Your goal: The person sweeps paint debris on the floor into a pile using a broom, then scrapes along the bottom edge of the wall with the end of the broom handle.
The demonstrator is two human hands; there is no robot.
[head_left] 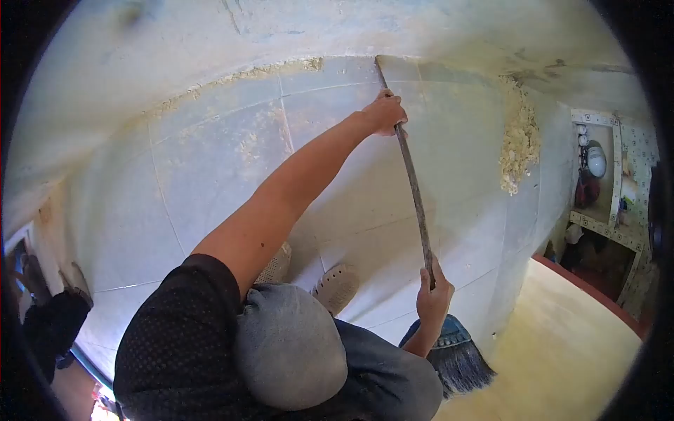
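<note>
My left hand (385, 112) is closed around the upper part of a long, dark, slim rod (414, 182). The rod's far tip meets the base of the wall. Nearer to me, my right hand (433, 298) grips the rod's lower end, its thumb along the side. Behind my right forearm is a broom (460, 361) with a blue cap and dark bristles fanning toward the lower right. Whether rod and broom are joined, I cannot tell.
Flaky, pale rubble (521, 140) lies at right, with a thinner line of crumbs (246, 74) along the wall base. My perforated shoes (337, 288) rest on the tiled floor (217, 168). A tiled shelf unit (605, 224) holding objects stands at far right, beyond a red edge (590, 288).
</note>
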